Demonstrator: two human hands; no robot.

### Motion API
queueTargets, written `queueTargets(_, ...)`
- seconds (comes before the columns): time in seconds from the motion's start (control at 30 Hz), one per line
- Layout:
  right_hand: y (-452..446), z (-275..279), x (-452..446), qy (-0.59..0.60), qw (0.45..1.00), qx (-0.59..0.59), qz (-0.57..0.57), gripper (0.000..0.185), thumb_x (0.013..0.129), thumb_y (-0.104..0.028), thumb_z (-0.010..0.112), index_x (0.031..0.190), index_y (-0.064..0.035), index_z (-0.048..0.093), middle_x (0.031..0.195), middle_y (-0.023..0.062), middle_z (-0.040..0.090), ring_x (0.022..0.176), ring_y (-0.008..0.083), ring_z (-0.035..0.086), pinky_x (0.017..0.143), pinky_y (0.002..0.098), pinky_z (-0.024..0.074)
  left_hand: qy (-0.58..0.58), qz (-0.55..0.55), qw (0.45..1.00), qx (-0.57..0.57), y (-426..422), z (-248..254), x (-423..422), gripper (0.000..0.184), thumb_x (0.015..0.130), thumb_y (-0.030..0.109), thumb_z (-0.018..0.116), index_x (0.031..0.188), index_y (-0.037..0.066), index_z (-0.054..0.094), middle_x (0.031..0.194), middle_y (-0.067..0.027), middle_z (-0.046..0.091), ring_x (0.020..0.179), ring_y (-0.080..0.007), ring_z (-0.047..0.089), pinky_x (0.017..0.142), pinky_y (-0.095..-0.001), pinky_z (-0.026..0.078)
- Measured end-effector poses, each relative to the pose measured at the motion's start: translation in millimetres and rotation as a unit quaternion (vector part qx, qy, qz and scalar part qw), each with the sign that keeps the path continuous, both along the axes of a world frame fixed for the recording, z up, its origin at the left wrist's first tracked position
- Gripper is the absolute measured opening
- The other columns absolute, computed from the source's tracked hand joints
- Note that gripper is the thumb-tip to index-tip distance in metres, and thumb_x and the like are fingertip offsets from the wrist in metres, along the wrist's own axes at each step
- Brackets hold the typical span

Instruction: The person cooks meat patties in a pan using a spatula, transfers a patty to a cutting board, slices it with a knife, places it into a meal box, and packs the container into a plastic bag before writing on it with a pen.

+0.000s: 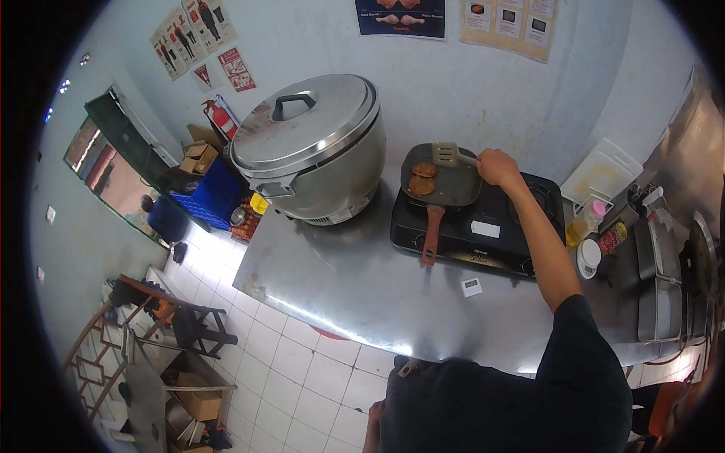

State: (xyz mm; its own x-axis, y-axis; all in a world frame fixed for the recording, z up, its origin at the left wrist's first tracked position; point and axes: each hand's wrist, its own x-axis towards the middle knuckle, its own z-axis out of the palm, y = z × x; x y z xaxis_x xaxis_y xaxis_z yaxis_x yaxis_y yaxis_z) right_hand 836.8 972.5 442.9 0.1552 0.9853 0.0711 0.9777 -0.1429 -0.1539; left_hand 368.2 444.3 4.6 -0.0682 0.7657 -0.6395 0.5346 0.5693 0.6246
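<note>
Walls (427,90) pale blue, scuffed and stained behind the steel worktop (355,275). Dark chicken-parts poster (401,20) and beige photo chart (507,29) up top; clothing posters (186,38) and red-and-white sheet (237,69) further left. Red extinguisher (220,118) under those. Left wall: green door panel (128,140) beside an opening (109,181) onto a brownish exterior. Floor (302,377): white square tile, dark joints, blown-out glare near the blue crate (205,193). Lower left: dark stool (198,332), wooden lattice frame (92,349), cardboard box (198,396) on a shelf unit. Worktop front edge catches bright highlights.
</note>
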Motion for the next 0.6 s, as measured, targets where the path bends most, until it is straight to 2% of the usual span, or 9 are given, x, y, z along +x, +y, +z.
queueTargets(0.07, 0, -4, 5, -0.009, 1.0, 0.01, -0.003, 0.025, 0.09, -0.027, 0.053, 0.101, -0.0143, 0.072, 0.097, 0.0183, 0.068, 0.093, 0.0383, 0.064, 0.082, 0.0474, 0.0512, -0.015, 0.033, 0.998, -0.045, 2, -8, -1, 0.045, 0.094, 0.037, 0.039, 0.112, 0.006, 0.066, 0.11, -0.0228, 0.065, 0.106, -0.0371, 0.061, 0.09, -0.0433, 0.047)
queueTargets(0.17, -12, 1, 0, 0.001, 0.999, 0.02, 0.027, 0.025, 0.091, -0.026, 0.052, 0.105, -0.014, 0.069, 0.096, 0.0181, 0.068, 0.093, 0.0383, 0.064, 0.08, 0.0486, 0.0514, 0.008, 0.019, 0.998, -0.065, 13, 8, 3, 0.046, 0.094, 0.037, 0.038, 0.11, 0.005, 0.066, 0.108, -0.0235, 0.065, 0.105, -0.038, 0.061, 0.09, -0.0438, 0.047)
queueTargets(0.23, -30, 12, -15, -0.002, 0.998, 0.031, 0.058, 0.024, 0.093, -0.025, 0.052, 0.108, -0.0122, 0.066, 0.097, 0.0175, 0.068, 0.094, 0.0374, 0.065, 0.08, 0.0486, 0.0517, -0.001, 0.017, 0.998, -0.057, 14, 4, 2, 0.046, 0.093, 0.037, 0.039, 0.11, 0.005, 0.066, 0.106, -0.0228, 0.066, 0.104, -0.0372, 0.062, 0.089, -0.0432, 0.047)
queueTargets(0.33, -37, 6, -19, 0.01, 0.994, 0.042, 0.102, 0.024, 0.094, -0.023, 0.05, 0.111, -0.0143, 0.065, 0.096, 0.018, 0.067, 0.092, 0.0373, 0.065, 0.079, 0.0492, 0.0518, 0.015, -0.011, 0.999, -0.032, 15, -3, -3, 0.046, 0.093, 0.037, 0.04, 0.11, 0.005, 0.067, 0.105, -0.022, 0.067, 0.103, -0.0354, 0.063, 0.089, -0.0419, 0.048)
queueTargets(0.47, -38, 2, -15, -0.004, 0.996, 0.043, 0.083, 0.025, 0.094, -0.023, 0.051, 0.115, -0.0158, 0.063, 0.094, 0.0179, 0.067, 0.089, 0.037, 0.065, 0.077, 0.0483, 0.0524, 0.002, 0.021, 0.998, -0.06, 20, 19, 3, 0.045, 0.092, 0.036, 0.039, 0.113, 0.007, 0.066, 0.108, -0.0206, 0.066, 0.105, -0.035, 0.062, 0.09, -0.042, 0.048)
queueTargets(0.57, -33, -3, -6, -0.028, 0.996, 0.057, 0.069, 0.027, 0.093, -0.022, 0.052, 0.116, -0.0157, 0.062, 0.092, 0.0183, 0.067, 0.087, 0.037, 0.066, 0.075, 0.0482, 0.0531, 0.02, -0.005, 0.998, -0.053, 18, 13, 1, 0.044, 0.092, 0.035, 0.039, 0.114, 0.007, 0.065, 0.11, -0.0201, 0.066, 0.106, -0.0363, 0.061, 0.09, -0.0422, 0.048)
queueTargets(0.6, -34, 0, -6, -0.041, 0.996, 0.057, 0.063, 0.027, 0.092, -0.021, 0.052, 0.117, -0.0156, 0.062, 0.091, 0.0185, 0.067, 0.087, 0.037, 0.066, 0.074, 0.0482, 0.0533, -0.002, 0.009, 0.999, -0.044, 18, 5, -1, 0.044, 0.093, 0.035, 0.043, 0.114, 0.003, 0.064, 0.108, -0.0201, 0.067, 0.104, -0.0327, 0.062, 0.088, -0.0403, 0.049)
